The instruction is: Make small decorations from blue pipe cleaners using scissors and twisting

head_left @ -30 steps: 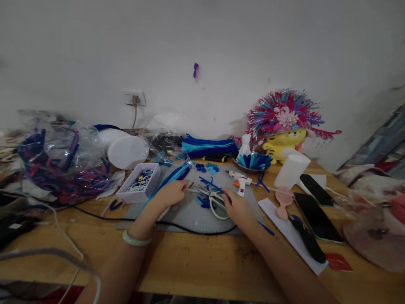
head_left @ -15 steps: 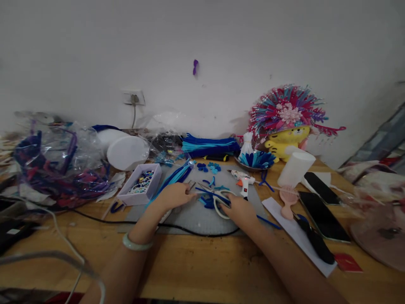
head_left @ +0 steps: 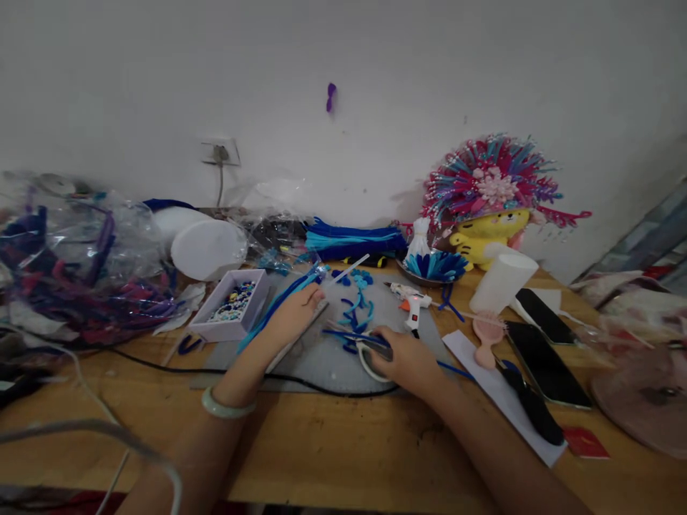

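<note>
My right hand (head_left: 405, 357) is closed round the white-handled scissors (head_left: 370, 363), whose blades point left over the mat. A dark blue pipe cleaner (head_left: 456, 370) runs along the same hand and comes out on both sides of it. My left hand (head_left: 298, 311) is raised a little to the left, fingers curled. From its fingertips a whitish translucent stick (head_left: 350, 269) slants up to the right. Short cut pieces of blue pipe cleaner (head_left: 357, 315) lie between the hands on the grey mat (head_left: 327, 375). A ruler-like strip (head_left: 295, 342) lies under my left hand.
A white box of beads (head_left: 230, 307) and long blue pipe cleaners (head_left: 273, 311) are to the left. A glue gun (head_left: 411, 304) lies right of the mat. Behind are a bowl (head_left: 416, 277) and a yellow plush toy (head_left: 491, 236). A black cable (head_left: 322, 388) crosses the front.
My left hand has moved up and away from the scissors, and the whitish stick now shows at its fingertips. My right hand keeps the scissors and has shifted slightly. The view has tilted a little.
</note>
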`<state>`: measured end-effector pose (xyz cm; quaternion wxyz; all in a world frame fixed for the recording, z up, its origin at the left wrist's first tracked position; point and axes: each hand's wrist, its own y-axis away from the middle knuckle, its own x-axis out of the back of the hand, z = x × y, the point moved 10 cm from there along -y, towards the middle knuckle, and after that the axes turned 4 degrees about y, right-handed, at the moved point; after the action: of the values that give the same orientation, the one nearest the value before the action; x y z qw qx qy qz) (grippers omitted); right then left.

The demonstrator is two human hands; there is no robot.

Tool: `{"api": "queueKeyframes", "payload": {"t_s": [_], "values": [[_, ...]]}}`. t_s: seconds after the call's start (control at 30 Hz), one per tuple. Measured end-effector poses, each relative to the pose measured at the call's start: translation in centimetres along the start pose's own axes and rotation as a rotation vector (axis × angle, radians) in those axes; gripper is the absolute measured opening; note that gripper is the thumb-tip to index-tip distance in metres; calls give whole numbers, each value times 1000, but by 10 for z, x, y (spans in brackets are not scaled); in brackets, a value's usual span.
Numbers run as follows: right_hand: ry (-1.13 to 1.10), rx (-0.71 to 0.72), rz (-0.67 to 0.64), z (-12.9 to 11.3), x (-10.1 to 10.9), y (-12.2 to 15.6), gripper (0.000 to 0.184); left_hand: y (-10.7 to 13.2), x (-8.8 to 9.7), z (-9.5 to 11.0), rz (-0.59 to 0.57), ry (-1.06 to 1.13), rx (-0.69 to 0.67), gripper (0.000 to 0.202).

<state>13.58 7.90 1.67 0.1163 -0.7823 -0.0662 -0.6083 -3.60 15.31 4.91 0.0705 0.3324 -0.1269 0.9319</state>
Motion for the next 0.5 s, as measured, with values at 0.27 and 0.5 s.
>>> {"api": "queueKeyframes", "payload": {"t_s": [0.27, 0.5], "values": [[-434, 34, 234, 1, 22, 2, 29, 30, -74, 23, -329, 1094, 272, 22], [-311, -168, 122, 18, 11, -2, 48, 42, -99, 35, -422, 1302, 347, 24]]}}
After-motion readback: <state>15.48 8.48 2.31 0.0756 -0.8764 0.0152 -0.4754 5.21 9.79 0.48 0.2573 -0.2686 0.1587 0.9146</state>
